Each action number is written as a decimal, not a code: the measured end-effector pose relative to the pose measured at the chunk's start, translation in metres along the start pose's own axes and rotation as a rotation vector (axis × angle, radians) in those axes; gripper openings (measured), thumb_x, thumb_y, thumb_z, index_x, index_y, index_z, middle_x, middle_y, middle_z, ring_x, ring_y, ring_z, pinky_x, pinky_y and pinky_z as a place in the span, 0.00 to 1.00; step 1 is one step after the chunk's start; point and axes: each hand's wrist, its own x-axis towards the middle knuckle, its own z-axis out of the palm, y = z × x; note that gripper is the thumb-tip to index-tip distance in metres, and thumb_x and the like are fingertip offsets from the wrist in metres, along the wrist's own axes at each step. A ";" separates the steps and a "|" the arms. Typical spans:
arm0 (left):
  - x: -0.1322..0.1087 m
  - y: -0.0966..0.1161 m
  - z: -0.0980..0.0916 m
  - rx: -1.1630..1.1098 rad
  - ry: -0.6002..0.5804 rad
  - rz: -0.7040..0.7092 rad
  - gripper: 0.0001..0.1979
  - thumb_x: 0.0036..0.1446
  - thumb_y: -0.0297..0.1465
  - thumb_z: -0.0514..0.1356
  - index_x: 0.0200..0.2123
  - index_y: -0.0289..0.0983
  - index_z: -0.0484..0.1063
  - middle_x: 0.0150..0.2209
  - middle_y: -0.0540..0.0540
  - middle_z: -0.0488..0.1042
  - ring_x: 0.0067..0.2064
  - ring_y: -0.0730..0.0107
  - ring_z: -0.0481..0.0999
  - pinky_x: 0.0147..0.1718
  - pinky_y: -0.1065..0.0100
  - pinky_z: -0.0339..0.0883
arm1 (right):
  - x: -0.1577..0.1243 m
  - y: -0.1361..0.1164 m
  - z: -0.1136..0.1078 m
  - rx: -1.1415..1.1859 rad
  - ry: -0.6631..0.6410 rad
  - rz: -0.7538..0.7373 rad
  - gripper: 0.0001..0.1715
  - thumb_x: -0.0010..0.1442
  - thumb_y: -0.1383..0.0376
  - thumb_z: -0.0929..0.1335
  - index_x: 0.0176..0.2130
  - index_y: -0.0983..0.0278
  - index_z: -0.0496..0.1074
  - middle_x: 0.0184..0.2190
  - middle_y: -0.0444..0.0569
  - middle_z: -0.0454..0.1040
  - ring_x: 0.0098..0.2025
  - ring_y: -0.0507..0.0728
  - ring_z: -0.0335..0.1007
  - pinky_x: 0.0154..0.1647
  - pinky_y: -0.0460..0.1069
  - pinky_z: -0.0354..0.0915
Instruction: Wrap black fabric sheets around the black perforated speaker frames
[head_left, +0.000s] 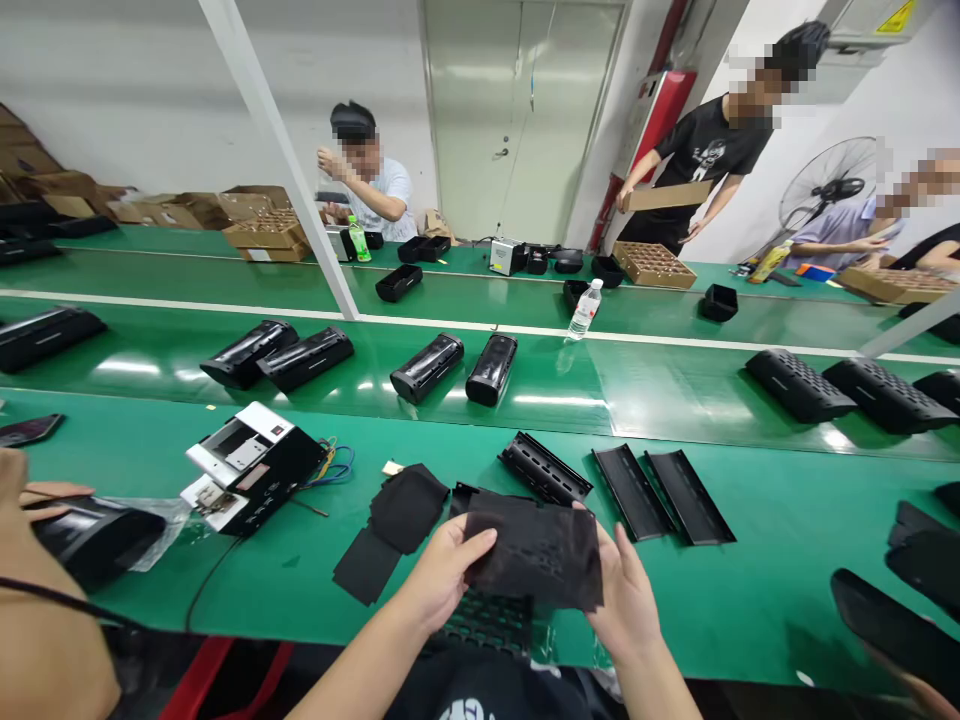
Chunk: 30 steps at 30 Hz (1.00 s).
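My left hand [442, 572] and my right hand [626, 590] both grip a thin black perforated fabric sheet [540, 552], held just above the near edge of the green table [750, 590]. Under the sheet lies a black perforated grille part [484, 622]. More black fabric pieces [397, 520] lie just left of my left hand. Behind the sheet rest a ribbed black plastic part [544, 468] and two black channel-shaped trays [664, 493].
A white and black device with coloured wires [251, 465] sits at left. Several black speaker housings [427, 367] lie on the glossy conveyor belt, with a water bottle [585, 308] beyond. A neighbour's hand [30, 495] holds a black part at far left. People work across the line with cardboard boxes.
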 end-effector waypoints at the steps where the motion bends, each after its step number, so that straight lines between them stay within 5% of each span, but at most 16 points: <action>1: -0.002 0.003 -0.001 0.012 0.002 0.006 0.16 0.38 0.32 0.68 0.33 0.33 0.74 0.32 0.42 0.78 0.34 0.65 0.76 0.34 0.69 0.68 | 0.000 0.001 -0.001 -0.025 0.006 -0.001 0.25 0.53 0.49 0.63 0.46 0.57 0.69 0.45 0.50 0.73 0.50 0.62 0.65 0.48 0.59 0.62; 7: -0.009 0.008 -0.007 -0.010 0.041 -0.021 0.13 0.40 0.32 0.66 0.32 0.33 0.73 0.28 0.44 0.78 0.29 0.67 0.76 0.25 0.72 0.68 | 0.001 0.003 -0.001 0.011 -0.009 0.053 0.24 0.46 0.63 0.71 0.46 0.61 0.70 0.41 0.49 0.75 0.42 0.55 0.71 0.40 0.48 0.65; 17: -0.012 0.011 -0.028 0.027 0.088 -0.059 0.10 0.41 0.33 0.64 0.28 0.35 0.73 0.24 0.47 0.75 0.24 0.72 0.73 0.20 0.75 0.64 | -0.001 0.009 -0.003 -0.207 -0.063 0.071 0.21 0.48 0.60 0.70 0.43 0.64 0.72 0.37 0.52 0.76 0.36 0.55 0.72 0.36 0.49 0.66; 21: -0.015 0.013 -0.052 0.420 -0.019 0.113 0.09 0.44 0.32 0.62 0.31 0.36 0.75 0.29 0.45 0.76 0.34 0.66 0.74 0.34 0.69 0.67 | -0.010 0.016 -0.012 -0.642 -0.148 -0.168 0.13 0.52 0.59 0.67 0.37 0.61 0.75 0.38 0.52 0.76 0.41 0.58 0.70 0.43 0.54 0.64; 25: -0.015 -0.004 -0.090 1.020 -0.141 0.274 0.09 0.43 0.24 0.59 0.28 0.40 0.77 0.42 0.42 0.72 0.47 0.59 0.69 0.49 0.60 0.59 | -0.022 0.042 -0.027 -1.187 -0.487 -0.467 0.14 0.56 0.67 0.63 0.39 0.56 0.74 0.40 0.49 0.75 0.47 0.59 0.66 0.49 0.58 0.61; 27: -0.013 -0.024 -0.108 1.226 -0.106 0.260 0.14 0.42 0.20 0.57 0.30 0.41 0.77 0.48 0.41 0.68 0.52 0.55 0.64 0.52 0.56 0.55 | -0.023 0.064 -0.037 -1.439 -0.567 -0.489 0.18 0.56 0.70 0.61 0.42 0.56 0.73 0.42 0.49 0.74 0.48 0.60 0.65 0.48 0.59 0.63; 30: -0.007 -0.054 -0.126 1.393 -0.073 0.240 0.20 0.42 0.17 0.54 0.35 0.42 0.76 0.55 0.41 0.60 0.57 0.53 0.58 0.54 0.54 0.52 | -0.019 0.096 -0.052 -1.684 -0.516 -0.455 0.21 0.53 0.74 0.60 0.41 0.61 0.74 0.44 0.53 0.73 0.49 0.63 0.65 0.47 0.59 0.63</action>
